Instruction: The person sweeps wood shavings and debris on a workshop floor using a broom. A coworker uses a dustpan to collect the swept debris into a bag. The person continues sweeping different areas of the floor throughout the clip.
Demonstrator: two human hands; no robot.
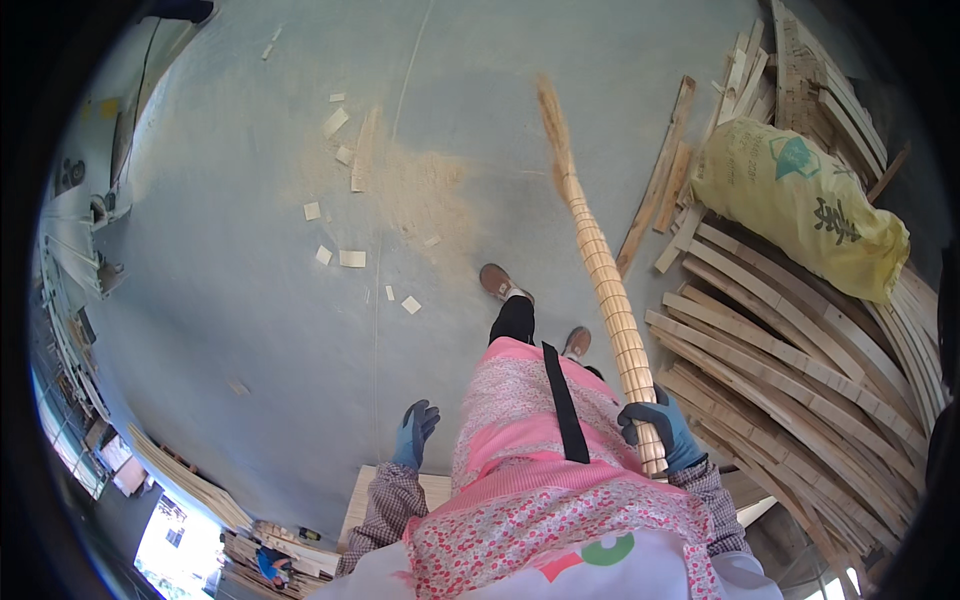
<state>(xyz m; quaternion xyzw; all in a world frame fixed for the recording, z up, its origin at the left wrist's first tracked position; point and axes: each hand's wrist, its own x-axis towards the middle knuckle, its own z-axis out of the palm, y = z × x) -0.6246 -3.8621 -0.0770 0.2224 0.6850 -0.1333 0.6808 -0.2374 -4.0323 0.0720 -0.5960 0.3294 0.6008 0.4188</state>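
My right hand (661, 427), in a blue and dark grey work glove, is closed around the lower end of a straw broom (611, 296). The broom's thick handle is bound with many rings and slants away from me. Its frayed bristle end points to the far side, over the concrete floor. My left hand (416, 433), gloved alike, hangs beside my apron (517, 420) with nothing in it and its fingers partly apart. Ahead and to the left, a patch of sawdust (427, 199) is spread on the floor, with several small wood offcuts (352, 259) scattered around it.
To my right lie stacked timber strips (780, 337), topped by a filled yellow woven sack (802, 202). Two loose boards (660, 180) rest beside the stack. A pale board (360, 495) is behind my left hand. Another person (274, 564) is at the lower left.
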